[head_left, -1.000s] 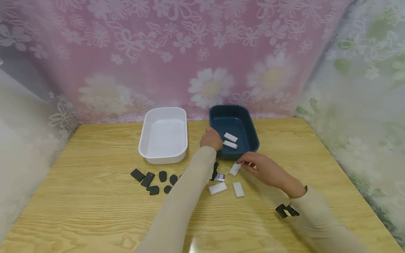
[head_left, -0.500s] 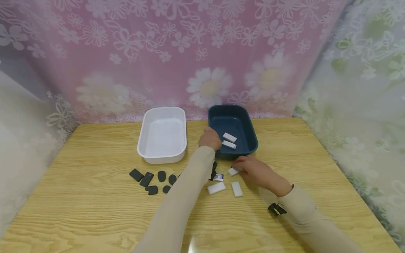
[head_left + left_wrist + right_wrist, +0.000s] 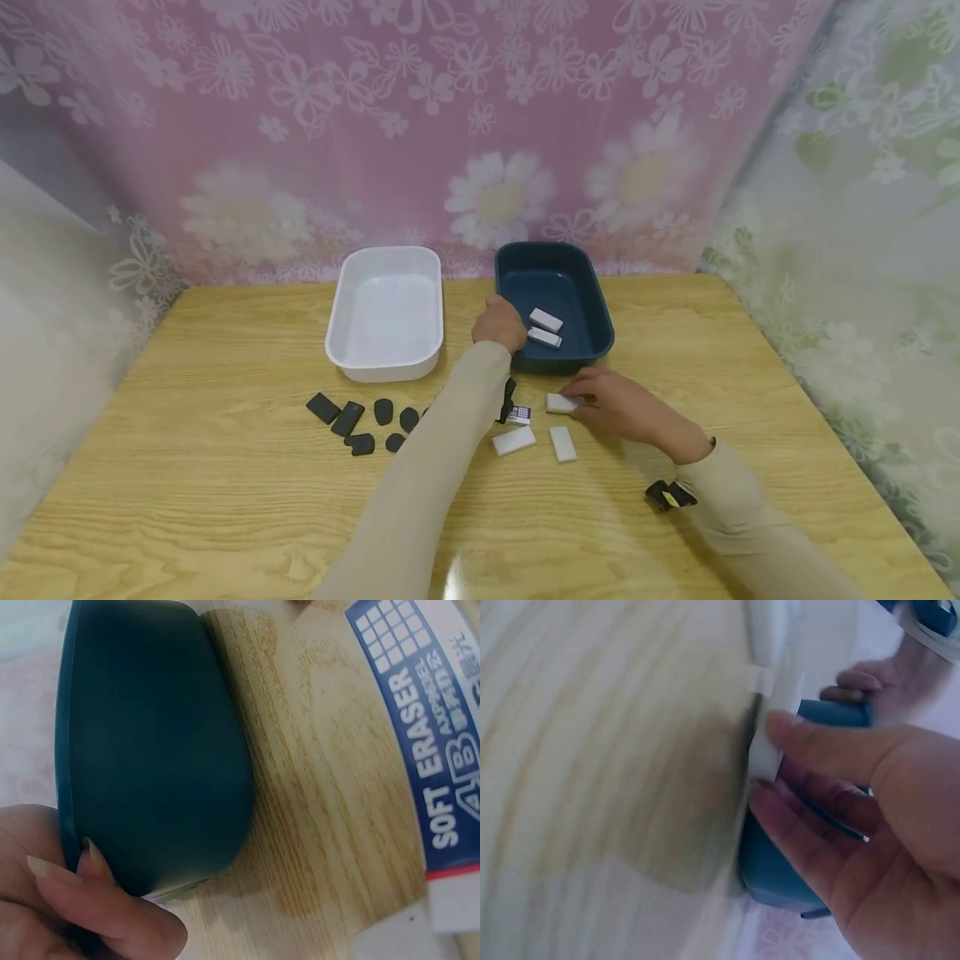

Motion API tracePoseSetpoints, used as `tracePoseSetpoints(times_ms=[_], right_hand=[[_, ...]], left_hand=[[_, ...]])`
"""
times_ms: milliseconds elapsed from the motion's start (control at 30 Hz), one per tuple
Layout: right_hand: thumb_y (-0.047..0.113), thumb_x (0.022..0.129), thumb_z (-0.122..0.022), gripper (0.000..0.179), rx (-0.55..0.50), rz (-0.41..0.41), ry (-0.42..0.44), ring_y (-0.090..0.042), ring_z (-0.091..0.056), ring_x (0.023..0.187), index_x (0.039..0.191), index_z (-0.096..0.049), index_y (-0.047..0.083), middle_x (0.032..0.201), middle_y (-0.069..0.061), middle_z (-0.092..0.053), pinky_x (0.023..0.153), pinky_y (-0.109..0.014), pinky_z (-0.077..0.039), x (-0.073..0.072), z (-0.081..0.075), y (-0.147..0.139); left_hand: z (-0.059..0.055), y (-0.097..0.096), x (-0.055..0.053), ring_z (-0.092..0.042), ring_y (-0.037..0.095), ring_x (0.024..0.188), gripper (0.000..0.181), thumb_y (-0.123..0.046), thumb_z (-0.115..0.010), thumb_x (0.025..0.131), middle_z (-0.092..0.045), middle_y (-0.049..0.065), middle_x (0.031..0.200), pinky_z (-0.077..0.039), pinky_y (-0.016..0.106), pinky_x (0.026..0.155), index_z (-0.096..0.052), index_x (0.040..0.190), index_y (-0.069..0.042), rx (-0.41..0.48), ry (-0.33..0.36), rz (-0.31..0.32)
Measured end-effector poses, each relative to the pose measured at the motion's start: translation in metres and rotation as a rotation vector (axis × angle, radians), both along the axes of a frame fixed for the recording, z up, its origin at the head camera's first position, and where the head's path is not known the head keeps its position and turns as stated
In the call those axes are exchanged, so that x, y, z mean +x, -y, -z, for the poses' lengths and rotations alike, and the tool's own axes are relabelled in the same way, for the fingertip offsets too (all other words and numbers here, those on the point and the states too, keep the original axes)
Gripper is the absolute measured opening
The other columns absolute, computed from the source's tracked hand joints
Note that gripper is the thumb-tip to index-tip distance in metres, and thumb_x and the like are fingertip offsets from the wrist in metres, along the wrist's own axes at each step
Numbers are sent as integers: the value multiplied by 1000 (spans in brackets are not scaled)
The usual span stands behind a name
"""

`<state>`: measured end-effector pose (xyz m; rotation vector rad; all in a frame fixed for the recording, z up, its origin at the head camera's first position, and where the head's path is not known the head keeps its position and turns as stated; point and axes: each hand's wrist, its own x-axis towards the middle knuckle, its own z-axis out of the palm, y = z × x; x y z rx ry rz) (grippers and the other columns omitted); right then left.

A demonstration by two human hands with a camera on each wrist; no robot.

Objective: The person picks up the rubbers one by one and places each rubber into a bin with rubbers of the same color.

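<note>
My left hand grips the near left rim of a dark blue bin, thumb and finger curled over its edge in the left wrist view. Inside the bin lie two white blocks. In front of the bin, my right hand pinches a white eraser between thumb and fingers, close over the table. Two plain white erasers lie nearer to me. Beside my left wrist lies an eraser in a printed sleeve, marked SOFT ERASER 4B, partly hidden in the head view.
A white bin stands left of the blue one. Several small black pieces, some oblong and some rounded, lie on the wooden table in front of it. My left sleeve covers part of them. Floral cloth hangs behind.
My right hand has come down onto the white eraser, taken hold of it and turned it more sideways. My left hand stays on the blue bin's rim.
</note>
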<state>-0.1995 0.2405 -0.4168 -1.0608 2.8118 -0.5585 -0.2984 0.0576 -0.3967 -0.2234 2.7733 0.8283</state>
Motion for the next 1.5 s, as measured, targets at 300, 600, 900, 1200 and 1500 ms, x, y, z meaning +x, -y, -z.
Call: tracePoseSetpoints(times_ms=[300,600,900,1200,1500], right_hand=[[7,89,-67,29,-141,85,26,-15,-59,87,118,-66,4,104,-2,-60,70,-30,-50,3,-27,-7],[0,87,-67,35,-258,238,-99,-25,-62,86,121,-60,-6,101,-15,-59,74,-40,-53,-34,-42,7],[6,92,-62,35,-107,389,-132,-32,-60,89,126,-55,-2,105,-21,-60,76,-47,-49,-70,-40,12],[7,90,-62,28,46,443,-189,-35,-57,86,117,-58,0,98,-23,-62,71,-49,-47,-82,-31,25],[6,90,-55,9,173,536,-181,-36,-59,71,91,-58,-2,79,-21,-60,59,-51,-48,-87,-25,36]], left_hand=[[1,2,-1,-62,23,64,49,-20,-66,87,-62,11,73,-48,33,52,-37,122,0,-17,12,-5],[-2,3,-5,-65,25,72,50,-21,-68,87,-65,13,81,-51,35,59,-38,121,-2,-33,14,-33],[0,1,-4,-65,25,75,52,-21,-66,88,-66,12,82,-53,36,62,-37,125,0,-22,9,-12],[0,1,-5,-66,25,75,49,-23,-66,88,-65,13,83,-53,36,62,-39,124,-2,-19,8,-31],[4,-1,-6,-65,25,72,55,-23,-67,88,-65,12,80,-53,35,61,-37,129,-1,-34,27,-25]])
